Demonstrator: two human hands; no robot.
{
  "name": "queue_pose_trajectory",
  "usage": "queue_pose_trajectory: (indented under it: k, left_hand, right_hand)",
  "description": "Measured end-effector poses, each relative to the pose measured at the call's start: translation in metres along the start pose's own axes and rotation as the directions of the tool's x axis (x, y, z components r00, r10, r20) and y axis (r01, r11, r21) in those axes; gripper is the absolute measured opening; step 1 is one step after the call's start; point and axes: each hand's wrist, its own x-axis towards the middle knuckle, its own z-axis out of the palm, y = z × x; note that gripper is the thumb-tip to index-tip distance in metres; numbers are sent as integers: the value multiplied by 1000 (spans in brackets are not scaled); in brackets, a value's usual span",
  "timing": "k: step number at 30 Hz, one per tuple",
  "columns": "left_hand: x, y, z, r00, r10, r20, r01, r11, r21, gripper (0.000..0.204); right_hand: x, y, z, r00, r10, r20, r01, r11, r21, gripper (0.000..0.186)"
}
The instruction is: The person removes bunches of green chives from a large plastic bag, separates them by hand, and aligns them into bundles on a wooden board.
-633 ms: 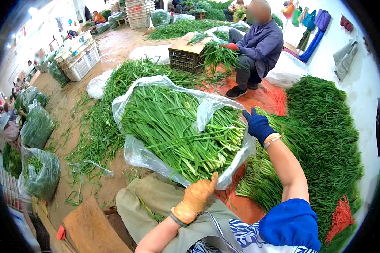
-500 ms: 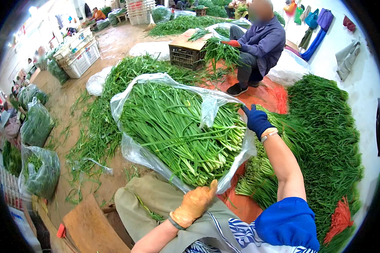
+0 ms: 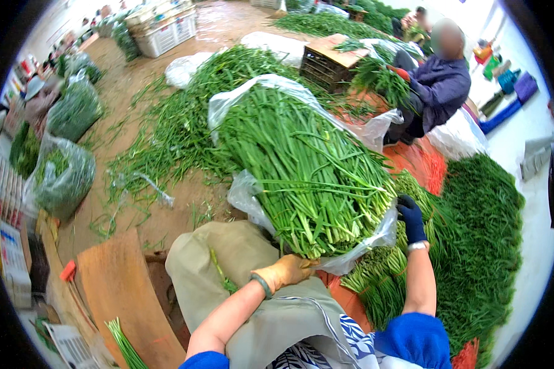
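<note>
A clear plastic bag (image 3: 375, 239) lies open in front of me, packed with long green chives (image 3: 314, 178) whose pale cut ends point toward me. My left hand (image 3: 287, 271), in an orange-tan glove, is closed on the bag's near rim, just above my apron-covered knee. At the right end of the bag, my right hand (image 3: 411, 220) in a dark blue glove has its fingers bent around the rim by the stem ends. The plastic is pulled down there, so the chives stand partly bare. Both fingertips are partly hidden.
Loose chives (image 3: 184, 123) are heaped beyond the bag. Bundled greens (image 3: 480, 246) are stacked on the right. A person (image 3: 440, 86) sits by a dark crate (image 3: 323, 67), holding greens. Filled bags (image 3: 61, 178) stand at left, near a wooden board (image 3: 120, 295).
My view has turned, so the scene sits further right. The bag's rim has slid lower around the chives, and my right hand has come down nearer the stem ends.
</note>
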Motion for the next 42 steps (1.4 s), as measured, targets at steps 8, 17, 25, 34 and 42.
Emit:
queue_pose_trajectory:
  k: [8,17,25,34,42]
  left_hand:
    - [-11,22,30,864,473,-172,-327,788,522,36]
    - [-64,36,-17,600,497,-627,-496,846,196,20]
    - [-134,21,-4,692,308,-652,-362,931,55,20]
    - [-185,7,-26,545,255,-799,-439,898,-13,22]
    - [-162,29,-52,741,58,-669,-521,679,-517,21]
  right_hand:
    - [-139,-74,79,837,-536,115,511,687,-516,44]
    - [-107,-69,153,643,-692,328,635,243,-733,87]
    - [-108,-51,180,727,-517,453,609,181,-772,91]
    - [-109,-75,156,857,-373,356,498,422,-758,98]
    - [-107,-87,207,894,-357,271,395,343,-852,113]
